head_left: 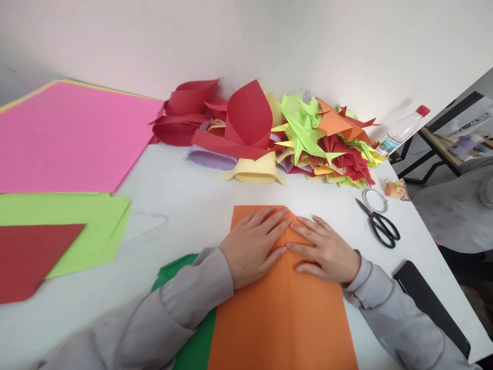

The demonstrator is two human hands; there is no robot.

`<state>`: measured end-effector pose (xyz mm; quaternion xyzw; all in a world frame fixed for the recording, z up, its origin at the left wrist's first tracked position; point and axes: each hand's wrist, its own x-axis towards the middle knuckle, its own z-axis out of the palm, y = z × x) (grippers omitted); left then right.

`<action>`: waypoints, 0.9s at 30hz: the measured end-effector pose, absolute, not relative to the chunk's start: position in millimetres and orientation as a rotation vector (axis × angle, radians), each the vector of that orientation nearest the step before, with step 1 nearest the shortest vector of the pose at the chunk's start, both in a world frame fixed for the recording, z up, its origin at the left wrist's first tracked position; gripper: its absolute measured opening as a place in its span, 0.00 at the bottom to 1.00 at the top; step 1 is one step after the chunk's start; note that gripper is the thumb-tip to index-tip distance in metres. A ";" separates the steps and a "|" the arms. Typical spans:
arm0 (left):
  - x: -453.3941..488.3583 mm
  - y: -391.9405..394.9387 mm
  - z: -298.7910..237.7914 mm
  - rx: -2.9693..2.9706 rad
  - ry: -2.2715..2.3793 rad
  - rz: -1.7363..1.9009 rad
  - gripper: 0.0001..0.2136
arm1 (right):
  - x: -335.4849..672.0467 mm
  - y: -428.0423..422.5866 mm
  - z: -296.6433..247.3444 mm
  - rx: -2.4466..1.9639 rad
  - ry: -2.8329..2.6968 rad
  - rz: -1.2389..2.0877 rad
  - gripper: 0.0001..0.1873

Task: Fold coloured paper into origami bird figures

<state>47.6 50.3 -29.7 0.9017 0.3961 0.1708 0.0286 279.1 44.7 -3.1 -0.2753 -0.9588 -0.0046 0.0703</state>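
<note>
An orange sheet of paper [269, 329] lies on the white table in front of me, with a crease running down its middle. My left hand [254, 244] rests flat on its upper left part, fingers stretched toward the crease. From the other side, my right hand [323, 249] presses on the upper right part with its fingers spread. A folded edge slopes at the sheet's top right, partly hidden under the fingers. Green paper [200, 334] shows beneath the orange sheet and my left sleeve.
Pink sheets [77, 139], lime sheets [92, 241] and a red sheet [34, 257] lie left. Rolled red paper [250, 113] and folded paper stars [308, 133] are heaped by the wall. Scissors [379, 226], tape [375, 200], a bottle [400, 131] and a black phone [431, 308] sit right.
</note>
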 end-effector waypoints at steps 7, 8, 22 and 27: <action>47.2 49.4 -28.8 2.773 1.235 0.529 0.25 | 279.2 43.8 -3.8 -0.855 -2.903 -0.004 0.23; 47.3 49.3 -28.8 2.768 1.240 0.529 0.24 | 279.1 43.6 -3.6 -0.856 -2.903 -0.004 0.23; 46.1 47.2 -29.3 2.735 1.261 0.507 0.32 | 277.9 43.2 -3.1 -0.854 -2.900 0.011 0.22; 46.3 46.2 -26.9 2.736 1.258 0.470 0.33 | 278.2 43.3 -3.3 -0.849 -2.902 -0.010 0.22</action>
